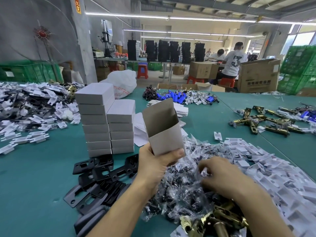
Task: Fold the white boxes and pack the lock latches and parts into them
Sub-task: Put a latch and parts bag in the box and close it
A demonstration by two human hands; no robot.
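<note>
My left hand [154,164] grips an open white box [164,129] by its lower end, its top flap standing up and its inside empty. My right hand [219,173] lies on a heap of small clear bags of dark parts [181,190], its fingers curled around one bag. Brass lock latches [217,218] lie at the near edge under my right forearm, and more brass latches [261,120] lie at the far right. Black strike plates [102,175] are piled to the left of my left hand. Two stacks of closed white boxes [106,120] stand behind them.
White plastic inserts [273,168] cover the right side, and another mixed heap [30,106] fills the far left. Flat unfolded boxes [181,109] and blue batteries [177,96] lie further back on the green table [42,177]. People sit among cartons in the background.
</note>
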